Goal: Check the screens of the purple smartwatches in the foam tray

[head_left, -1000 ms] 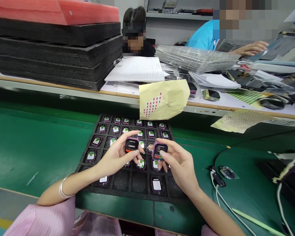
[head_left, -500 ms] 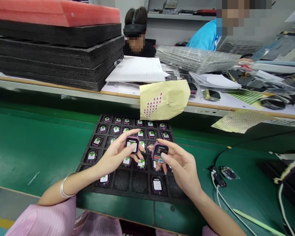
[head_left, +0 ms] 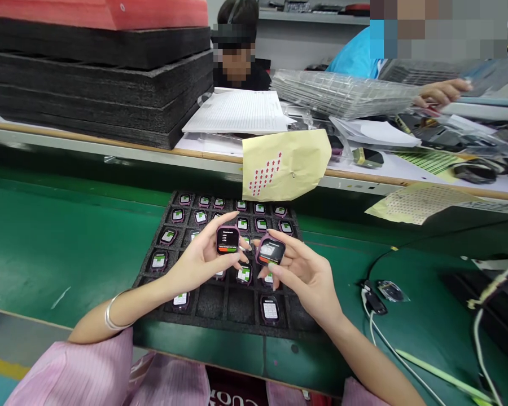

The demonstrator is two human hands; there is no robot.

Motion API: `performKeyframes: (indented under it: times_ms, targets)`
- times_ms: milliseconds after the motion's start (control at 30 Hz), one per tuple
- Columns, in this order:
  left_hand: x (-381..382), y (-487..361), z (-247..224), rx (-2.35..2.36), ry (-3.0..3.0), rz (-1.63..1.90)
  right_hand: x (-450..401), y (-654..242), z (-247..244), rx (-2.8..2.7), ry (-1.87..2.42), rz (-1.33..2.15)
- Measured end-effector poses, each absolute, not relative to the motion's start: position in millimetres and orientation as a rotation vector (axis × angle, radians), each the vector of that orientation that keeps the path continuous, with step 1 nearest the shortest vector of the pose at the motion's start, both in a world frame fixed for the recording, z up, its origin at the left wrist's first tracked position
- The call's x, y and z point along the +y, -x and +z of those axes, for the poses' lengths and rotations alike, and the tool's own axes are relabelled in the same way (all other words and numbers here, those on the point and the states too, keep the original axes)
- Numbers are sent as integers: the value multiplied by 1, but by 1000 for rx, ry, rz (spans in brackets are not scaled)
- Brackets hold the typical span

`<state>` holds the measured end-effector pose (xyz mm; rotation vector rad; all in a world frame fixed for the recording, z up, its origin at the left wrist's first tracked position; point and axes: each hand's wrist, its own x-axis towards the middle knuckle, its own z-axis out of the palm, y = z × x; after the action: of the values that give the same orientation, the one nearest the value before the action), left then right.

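Observation:
My left hand point(head_left: 207, 254) grips a purple-rimmed smartwatch body point(head_left: 227, 239) without a strap, its dark screen showing white text above a red and green bar. A second purple smartwatch body point(head_left: 271, 251) is held in my right hand point(head_left: 307, 276), thumb at the lower edge of its dark, glare-covered screen. Both are over a black foam tray point(head_left: 211, 304) of square compartments. Many compartments hold similar watches with lit white and green screens, such as the watch point(head_left: 270, 309) in the front row. My hands and wrists cover part of the tray.
A shelf edge point(head_left: 152, 146) runs behind the tray, with stacked black foam trays point(head_left: 165, 107) on the left and yellow sticker sheet point(head_left: 285, 166) hanging over it. Cables and a black connector point(head_left: 375, 301) lie at right on the green bench point(head_left: 59, 242). Two people are opposite.
The left watch's screen has switched from a white page to dark with text and a red-green bar. My right hand has tilted its watch slightly. A person's hand now shows at the upper right.

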<state>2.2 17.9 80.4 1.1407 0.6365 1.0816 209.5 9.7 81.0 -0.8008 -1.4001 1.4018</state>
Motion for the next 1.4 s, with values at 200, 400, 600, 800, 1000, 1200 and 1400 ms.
performKeyframes:
  times_ms: [200, 400, 600, 800, 1000, 1200, 1400]
  targets:
    - [17, -1, 81, 674, -1161, 1039, 12, -211, 76, -1356, 759, 1409]
    - [19, -1, 79, 638, -1196, 1043, 12, -208, 73, -1333, 876, 1330]
    - [21, -2, 73, 708, -1245, 1099, 9, -211, 74, -1387, 775, 1438]
    - [21, 1, 73, 650, -1167, 1065, 7, -210, 74, -1371, 713, 1511]
    - [14, 3, 83, 607, -1139, 1012, 4, -207, 76, -1382, 773, 1483]
    - [8, 5, 83, 667, -1159, 1004, 1, -206, 78, -1418, 811, 1441]
    - [5, 10, 74, 736, -1192, 999, -5, -210, 72, -1478, 799, 1484]
